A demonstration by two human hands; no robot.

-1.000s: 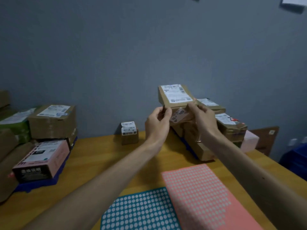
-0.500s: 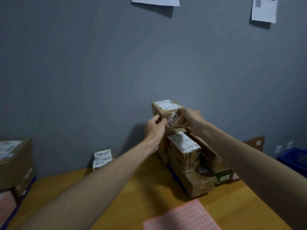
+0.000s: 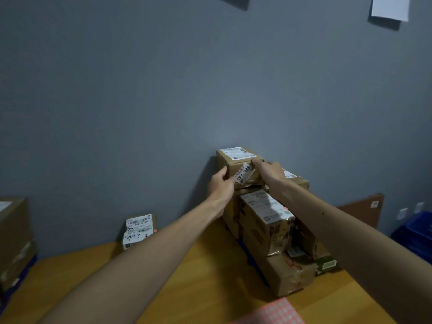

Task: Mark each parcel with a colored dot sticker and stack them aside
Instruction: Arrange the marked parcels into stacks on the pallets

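Observation:
A small brown parcel [image 3: 236,160] with a white shipping label on top sits on the top of a stack of cardboard parcels [image 3: 268,220] against the grey wall. My left hand [image 3: 221,183] grips its left front corner, thumb up the side. My right hand [image 3: 268,170] holds its right front edge with fingers curled over the top. A white numbered tag [image 3: 244,175] shows on the parcel's front face between my hands. A corner of the pink dot sticker sheet [image 3: 273,312] lies on the wooden table at the bottom edge.
A small labelled box [image 3: 138,230] stands alone at the wall, left of my arm. More parcels [image 3: 14,237] are piled at the far left. A brown board [image 3: 364,211] leans at the right, with a blue bin [image 3: 418,232] beyond the table [image 3: 93,277].
Both hands carried the small parcel away from me and onto the top of the stack. The view tilted up, so the blue sticker sheet left the frame.

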